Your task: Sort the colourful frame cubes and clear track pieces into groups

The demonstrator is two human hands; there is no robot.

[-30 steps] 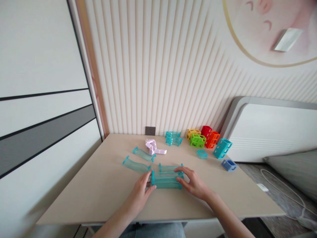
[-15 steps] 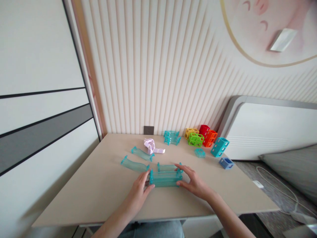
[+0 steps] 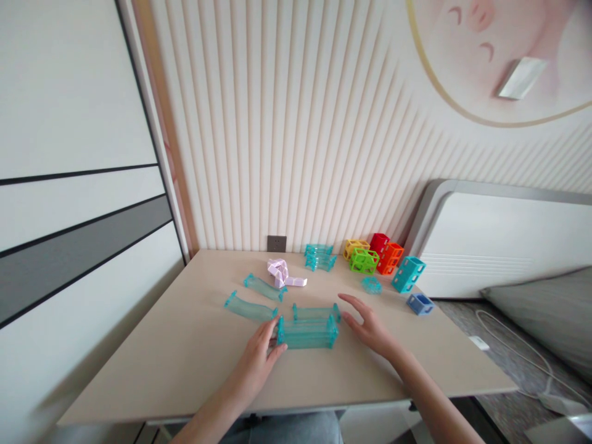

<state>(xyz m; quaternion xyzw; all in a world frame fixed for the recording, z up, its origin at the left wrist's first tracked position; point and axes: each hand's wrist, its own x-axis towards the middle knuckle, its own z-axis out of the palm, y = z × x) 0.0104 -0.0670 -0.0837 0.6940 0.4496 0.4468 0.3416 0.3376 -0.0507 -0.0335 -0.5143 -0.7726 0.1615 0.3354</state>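
A stack of translucent teal track pieces (image 3: 308,336) lies crosswise near the front of the table. Its left end sits between the thumb and fingers of my left hand (image 3: 261,348), which is closed on it. Just behind the stack is a single straight teal track piece (image 3: 316,313). Near that piece's right end my right hand (image 3: 370,327) is open, holding nothing, with thumb and fingers apart. Two curved teal track pieces, a nearer one (image 3: 250,306) and a farther one (image 3: 263,287), lie to the left of the stack.
Behind these is a lilac folded twist puzzle (image 3: 280,273), with more teal pieces (image 3: 320,258) by the wall. Yellow (image 3: 355,248), green (image 3: 364,261), red (image 3: 379,243), orange (image 3: 390,259), teal (image 3: 409,274) and blue (image 3: 420,304) open-frame blocks stand at the right, near a teal disc (image 3: 371,285).
My right hand has let go of the stack's right end and moved a little to the right. My left hand stays at the left end.
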